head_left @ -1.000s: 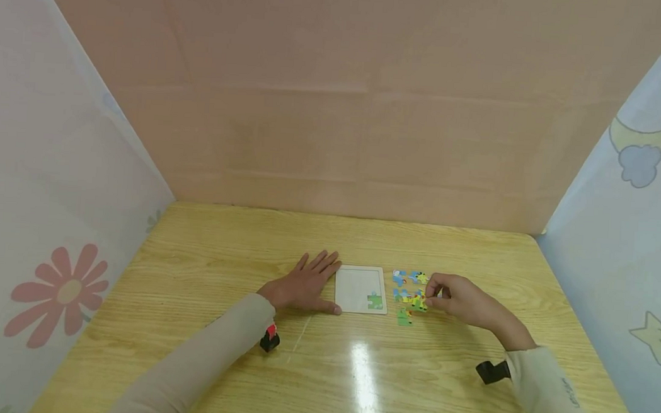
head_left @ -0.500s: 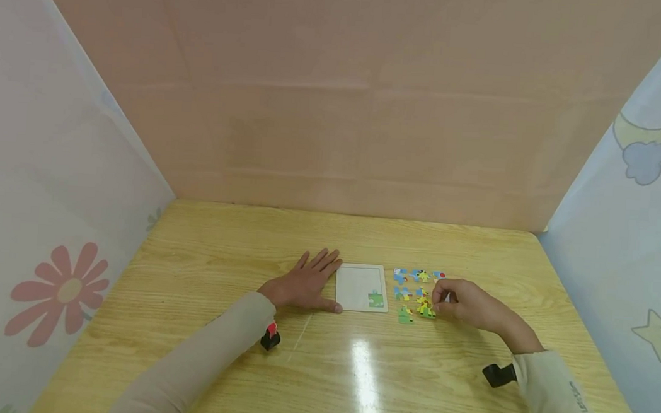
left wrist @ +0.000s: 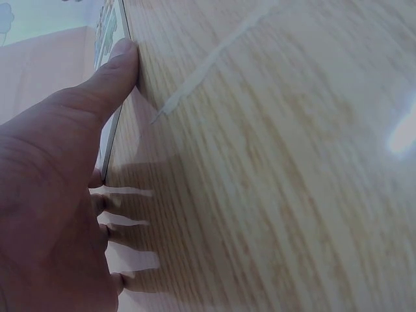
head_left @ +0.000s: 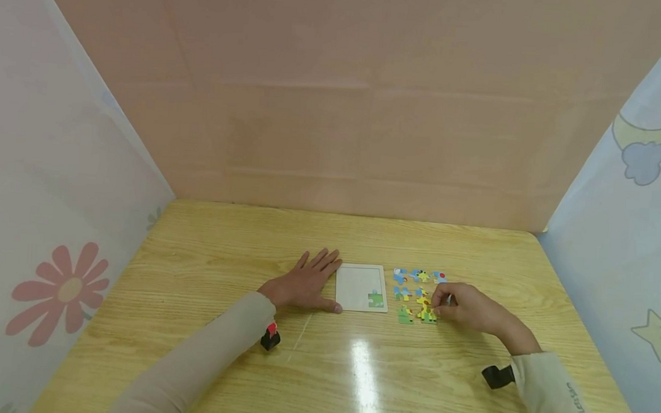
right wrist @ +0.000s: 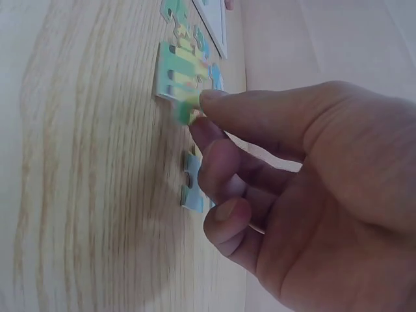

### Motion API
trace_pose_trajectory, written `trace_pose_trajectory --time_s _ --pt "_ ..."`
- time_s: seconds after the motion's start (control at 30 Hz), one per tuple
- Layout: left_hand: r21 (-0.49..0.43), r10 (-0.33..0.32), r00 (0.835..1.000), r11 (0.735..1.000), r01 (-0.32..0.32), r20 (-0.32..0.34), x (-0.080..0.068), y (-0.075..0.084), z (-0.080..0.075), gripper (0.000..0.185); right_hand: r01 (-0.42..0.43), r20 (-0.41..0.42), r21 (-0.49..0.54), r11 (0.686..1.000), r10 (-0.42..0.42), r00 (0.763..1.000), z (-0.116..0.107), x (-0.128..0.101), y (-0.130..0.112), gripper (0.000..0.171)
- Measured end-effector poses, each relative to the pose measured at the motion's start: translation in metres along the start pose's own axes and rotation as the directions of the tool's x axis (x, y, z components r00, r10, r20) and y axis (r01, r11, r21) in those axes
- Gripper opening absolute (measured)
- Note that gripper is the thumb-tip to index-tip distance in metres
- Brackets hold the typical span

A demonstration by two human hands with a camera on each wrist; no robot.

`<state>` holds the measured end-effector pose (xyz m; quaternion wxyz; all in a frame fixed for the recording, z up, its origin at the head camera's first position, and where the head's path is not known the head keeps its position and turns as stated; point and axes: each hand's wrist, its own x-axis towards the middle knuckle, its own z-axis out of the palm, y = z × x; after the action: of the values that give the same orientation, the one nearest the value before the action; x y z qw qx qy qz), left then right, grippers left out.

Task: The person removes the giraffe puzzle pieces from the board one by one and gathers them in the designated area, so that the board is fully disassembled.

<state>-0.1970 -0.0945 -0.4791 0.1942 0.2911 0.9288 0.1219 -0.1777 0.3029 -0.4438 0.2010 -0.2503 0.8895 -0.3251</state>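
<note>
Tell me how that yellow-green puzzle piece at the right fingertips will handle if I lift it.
The puzzle piece looks flat, thin and rigid, so probably stiff and light. It lies flush on the table, so the right hand likely must tip an edge. It won't roll.

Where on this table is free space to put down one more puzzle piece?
The wooden table is bare behind the puzzle frame and in front of both hands. It is crowded between the frame and the right hand, where the loose puzzle pieces lie.
</note>
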Motion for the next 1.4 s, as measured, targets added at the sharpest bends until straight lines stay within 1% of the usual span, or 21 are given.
trace_pose_trajectory --time_s 0.13,0.27,0.33,0.53,0.67,0.73,0.8,0.9,1.07,1.17,1.3,1.4 --pt "-0.001 -0.006 1.000 1.000 0.006 0.000 0.001 -0.001 0.001 0.112 -0.004 -0.022 -0.010 1.000 0.003 1.000 -0.001 -0.002 0.002 0.004" --pt "0.003 -0.008 1.000 1.000 0.008 0.000 0.002 -0.001 0.002 0.112 -0.001 -0.026 -0.008 1.000 0.001 1.000 -0.001 -0.001 0.003 0.008" --pt "0.009 -0.006 1.000 1.000 0.006 0.001 0.003 -0.002 0.002 0.112 -0.007 -0.031 -0.017 1.000 0.007 1.000 -0.001 0.002 0.003 0.006" --pt "0.000 -0.014 1.000 1.000 0.014 0.001 0.002 -0.001 0.002 0.112 -0.024 -0.015 0.003 1.000 0.024 1.000 0.003 0.018 -0.005 0.006" --pt "-0.003 -0.017 1.000 1.000 0.017 -0.001 0.003 -0.001 0.003 0.111 0.014 0.013 0.050 0.999 -0.015 1.000 0.013 0.031 -0.014 0.011" --pt "-0.001 -0.017 1.000 1.000 0.017 -0.001 0.003 0.000 0.003 0.111 0.042 0.023 0.043 0.998 -0.043 0.999 0.019 0.039 -0.020 0.016" --pt "0.003 -0.017 1.000 1.000 0.017 -0.003 0.003 0.000 0.003 0.111 0.069 0.031 0.025 0.997 -0.070 0.997 0.027 0.047 -0.025 0.020" --pt "0.006 -0.021 1.000 1.000 0.021 -0.008 0.004 0.000 0.002 0.111 0.109 0.035 -0.055 0.993 -0.107 0.994 0.037 0.059 -0.032 0.026" --pt "0.002 -0.022 1.000 1.000 0.022 -0.003 0.003 0.002 0.001 0.111 0.136 0.049 -0.142 0.980 -0.130 0.990 0.048 0.069 -0.044 0.030" --pt "-0.006 -0.022 1.000 1.000 0.022 -0.005 0.001 0.003 0.000 0.111 0.130 0.054 -0.188 0.973 -0.122 0.991 0.050 0.072 -0.053 0.031" --pt "-0.013 -0.024 1.000 1.000 0.024 -0.008 0.000 0.003 -0.001 0.111 0.100 0.066 -0.251 0.963 -0.086 0.994 0.052 0.075 -0.063 0.031" --pt "-0.018 -0.024 1.000 1.000 0.024 -0.011 0.001 0.003 -0.001 0.111 0.074 0.068 -0.265 0.961 -0.058 0.996 0.053 0.075 -0.069 0.033"
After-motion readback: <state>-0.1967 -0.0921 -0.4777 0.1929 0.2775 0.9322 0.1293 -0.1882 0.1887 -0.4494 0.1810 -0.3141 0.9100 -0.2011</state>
